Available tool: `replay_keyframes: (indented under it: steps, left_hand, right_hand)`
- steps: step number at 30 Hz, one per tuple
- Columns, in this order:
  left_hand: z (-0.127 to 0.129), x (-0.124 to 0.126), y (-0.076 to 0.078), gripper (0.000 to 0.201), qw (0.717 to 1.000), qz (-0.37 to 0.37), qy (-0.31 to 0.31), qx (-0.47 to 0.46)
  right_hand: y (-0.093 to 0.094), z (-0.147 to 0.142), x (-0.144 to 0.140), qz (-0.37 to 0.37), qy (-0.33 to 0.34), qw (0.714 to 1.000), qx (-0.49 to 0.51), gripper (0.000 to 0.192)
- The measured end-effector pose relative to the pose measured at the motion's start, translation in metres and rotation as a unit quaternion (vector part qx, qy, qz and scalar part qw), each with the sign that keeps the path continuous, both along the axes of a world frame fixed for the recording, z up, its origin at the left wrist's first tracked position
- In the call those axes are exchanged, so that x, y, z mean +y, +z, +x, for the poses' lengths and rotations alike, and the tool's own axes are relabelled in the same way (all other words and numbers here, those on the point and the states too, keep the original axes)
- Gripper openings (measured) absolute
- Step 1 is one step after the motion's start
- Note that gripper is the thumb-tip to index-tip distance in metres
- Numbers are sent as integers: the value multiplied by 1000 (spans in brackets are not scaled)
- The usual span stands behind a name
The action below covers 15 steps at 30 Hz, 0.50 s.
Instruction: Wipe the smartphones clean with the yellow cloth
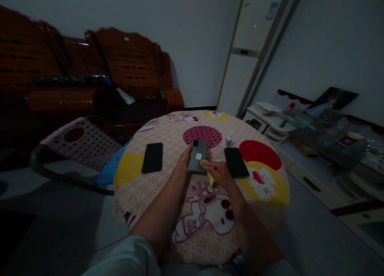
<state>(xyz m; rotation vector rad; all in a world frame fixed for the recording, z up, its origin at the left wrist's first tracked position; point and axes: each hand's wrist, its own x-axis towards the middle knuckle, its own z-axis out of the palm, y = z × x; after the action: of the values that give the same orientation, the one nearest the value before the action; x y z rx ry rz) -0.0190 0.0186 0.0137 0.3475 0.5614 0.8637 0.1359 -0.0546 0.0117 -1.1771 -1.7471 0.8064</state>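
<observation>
Pink perforated plastic marks the chair point(81, 146) at far left, beside my round worktop point(168, 180) with its glossy cartoon-print cover. A flat black phone point(152, 158) lies left of centre. My left hand point(184, 159) grips the grey phone point(197, 155) by its left edge, back face up, mid-worktop. My right hand point(218, 173) pinches a yellow cloth point(207, 169) against the phone's lower corner. A second black phone point(236, 162) and small bottle point(229, 139) sit right.
</observation>
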Motion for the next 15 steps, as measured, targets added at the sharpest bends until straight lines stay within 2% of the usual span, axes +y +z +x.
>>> replay_keyframes:
  steps: [3,7,15]
  left_hand:
    - [0,2,-3,63,1000,1,-5,-7]
    - [3,-2,1,62,1000,2,-10,-14]
    - [3,0,1,61,999,4,47,11]
  right_hand:
    - [1,0,0,4,-13,1000,3,25]
    - [2,0,1,29,-49,998,8,26]
    - [7,-7,-4,18,1,999,-44,26]
